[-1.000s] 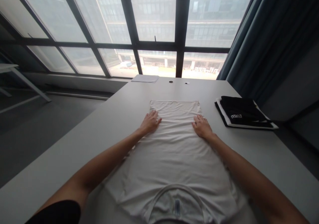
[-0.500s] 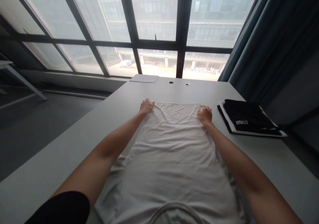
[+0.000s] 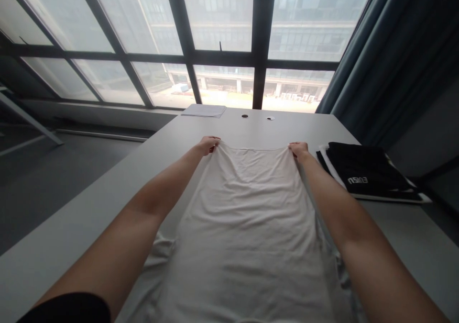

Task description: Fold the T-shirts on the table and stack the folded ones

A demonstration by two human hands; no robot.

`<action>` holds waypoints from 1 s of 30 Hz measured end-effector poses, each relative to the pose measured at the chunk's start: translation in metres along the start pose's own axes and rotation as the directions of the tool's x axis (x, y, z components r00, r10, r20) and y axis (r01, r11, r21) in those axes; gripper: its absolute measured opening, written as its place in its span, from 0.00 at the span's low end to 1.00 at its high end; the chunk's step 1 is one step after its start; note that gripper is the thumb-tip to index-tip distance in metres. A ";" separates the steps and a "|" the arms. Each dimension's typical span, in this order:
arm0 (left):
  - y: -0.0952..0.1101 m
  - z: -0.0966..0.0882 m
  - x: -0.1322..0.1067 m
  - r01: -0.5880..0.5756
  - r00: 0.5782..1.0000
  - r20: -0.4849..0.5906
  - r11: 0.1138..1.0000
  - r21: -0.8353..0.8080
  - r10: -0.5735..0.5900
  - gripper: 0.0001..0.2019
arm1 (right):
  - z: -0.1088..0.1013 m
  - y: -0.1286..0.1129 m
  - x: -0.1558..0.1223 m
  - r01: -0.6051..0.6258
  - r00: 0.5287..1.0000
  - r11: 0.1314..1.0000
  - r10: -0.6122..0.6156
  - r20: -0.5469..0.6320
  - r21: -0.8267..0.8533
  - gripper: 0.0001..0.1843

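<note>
Table: white; every place below is told from it.
Shirt: white and creased, spread along the middle of the table from its near side toward its far edge; the end farthest along is drawn straight between the two hands.
Left hand: over the table's far half, left of its middle, fingers closed in a pinch on the shirt's far left corner.
Right hand: over the table's far half, right of its middle, pinching the shirt's far right corner; whether these corners are off the tabletop, I cannot tell.
Black sleeve: on the left arm, at the table's near left.
Folded clothes: on the table's right side, black on top with white lettering, a white layer beneath.
Papers: at the table's far left corner.
Window: beyond the table's far edge.
Curtain: blue, beyond the table's far right corner.
</note>
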State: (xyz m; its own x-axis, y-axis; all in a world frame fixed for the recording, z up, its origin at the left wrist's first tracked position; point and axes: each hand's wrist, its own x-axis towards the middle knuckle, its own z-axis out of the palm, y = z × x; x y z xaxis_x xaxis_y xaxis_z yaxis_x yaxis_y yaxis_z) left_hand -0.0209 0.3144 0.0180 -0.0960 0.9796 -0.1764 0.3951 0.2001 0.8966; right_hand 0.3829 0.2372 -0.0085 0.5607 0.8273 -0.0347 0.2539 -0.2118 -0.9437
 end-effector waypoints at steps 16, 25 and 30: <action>0.006 -0.016 0.009 0.053 0.971 0.234 0.998 -0.037 -0.043 0.20 | -0.016 -0.005 0.004 -0.149 0.989 0.970 0.144 0.037 0.190 0.15; 0.013 -0.029 0.016 -0.117 0.957 0.266 0.993 -0.011 0.116 0.25 | -0.011 -0.007 0.018 -0.028 0.999 0.983 0.033 -0.024 0.181 0.20; 0.006 -0.019 0.012 -0.258 0.964 0.108 0.956 0.137 0.244 0.25 | -0.007 -0.006 0.026 0.040 0.997 0.997 -0.035 -0.072 0.067 0.22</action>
State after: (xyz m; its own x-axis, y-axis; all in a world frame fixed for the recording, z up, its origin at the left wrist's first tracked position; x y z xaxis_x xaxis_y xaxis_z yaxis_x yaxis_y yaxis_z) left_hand -0.0372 0.3269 0.0290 0.1032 0.9946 0.0052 0.5281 -0.0592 0.8471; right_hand 0.4009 0.2563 -0.0013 0.6066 0.7947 0.0223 0.2228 -0.1431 -0.9643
